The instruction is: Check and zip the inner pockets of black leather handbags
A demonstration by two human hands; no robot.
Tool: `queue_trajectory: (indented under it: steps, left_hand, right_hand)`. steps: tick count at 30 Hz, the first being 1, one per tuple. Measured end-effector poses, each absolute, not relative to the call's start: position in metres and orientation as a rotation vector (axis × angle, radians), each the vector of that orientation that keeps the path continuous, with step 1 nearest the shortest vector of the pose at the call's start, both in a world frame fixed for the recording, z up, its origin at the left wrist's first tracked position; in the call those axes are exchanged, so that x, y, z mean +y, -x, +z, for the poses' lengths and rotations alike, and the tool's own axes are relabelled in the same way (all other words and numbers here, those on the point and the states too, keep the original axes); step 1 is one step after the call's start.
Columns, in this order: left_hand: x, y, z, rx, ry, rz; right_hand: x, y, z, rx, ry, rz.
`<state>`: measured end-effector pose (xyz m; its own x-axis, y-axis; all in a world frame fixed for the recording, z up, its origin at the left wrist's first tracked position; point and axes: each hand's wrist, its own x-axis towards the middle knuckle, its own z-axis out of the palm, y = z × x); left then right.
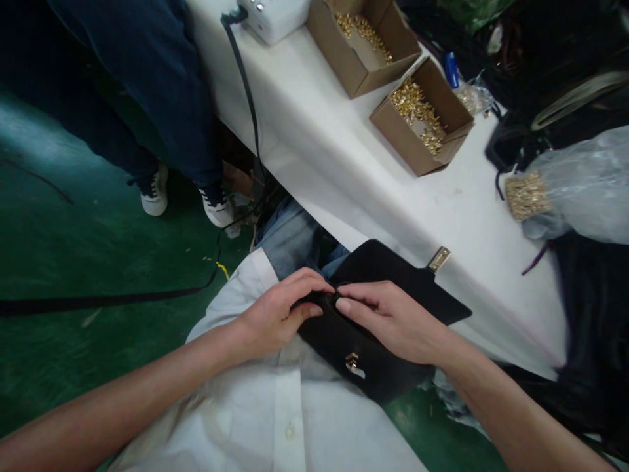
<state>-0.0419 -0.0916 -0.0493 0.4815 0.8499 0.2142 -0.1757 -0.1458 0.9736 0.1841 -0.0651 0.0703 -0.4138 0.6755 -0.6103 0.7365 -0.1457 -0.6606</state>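
Note:
A black handbag [329,347] rests on my lap with its flap [388,269] folded back toward the table. A gold clasp plate [439,259] sits at the flap's tip, and a small gold lock [352,362] is on the bag's front. At the bag's opening, my left hand [285,305] grips the edge between thumb and fingers. Close beside it, my right hand [388,318] pinches the same opening edge, its fingertips nearly meeting those of the left. Whatever small part may lie between the fingertips is hidden.
On the white table [314,157] stand two cardboard boxes, a far box [354,72] and a near box [403,147], both holding small gold pieces. A plastic bag [590,187] lies at the right. A black cord [248,92] hangs over the edge. Another person's legs [162,85] stand at the left.

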Motion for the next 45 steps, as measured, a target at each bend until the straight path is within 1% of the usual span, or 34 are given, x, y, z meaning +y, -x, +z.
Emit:
queue_trajectory:
  steps: [7,12,22,29,33,38,41,45]
  left_hand:
    - [-0.091,0.048,-0.044,0.596,-1.415,0.939]
    - [-0.091,0.046,-0.043,0.585,-1.403,0.948]
    - [-0.094,0.043,-0.045,0.623,-1.35,0.926]
    - [-0.098,0.04,-0.044,0.641,-1.282,0.916]
    - [-0.101,0.038,-0.038,0.653,-1.293,0.897]
    - [-0.107,0.032,-0.026,0.778,-1.347,0.92]
    - [-0.114,0.033,-0.009,0.862,-1.488,0.956]
    - [-0.118,0.028,0.017,0.873,-1.871,1.012]
  right_hand:
    - [-0.063,-0.184,0.066,1.79,-1.741,-1.84]
    - [-0.065,-0.178,0.06,1.775,-1.878,-1.791]
    - [-0.08,-0.165,0.049,1.998,-2.113,-1.423]
    - [-0.085,-0.157,0.044,2.072,-2.195,-1.143]
    - [-0.086,-0.156,0.047,2.1,-2.139,-1.07]
    - [-0.089,-0.157,0.049,2.126,-2.154,-1.019]
    - [-0.088,-0.162,0.052,2.125,-2.231,-1.073]
    - [-0.078,-0.172,0.063,1.917,-2.557,-1.372]
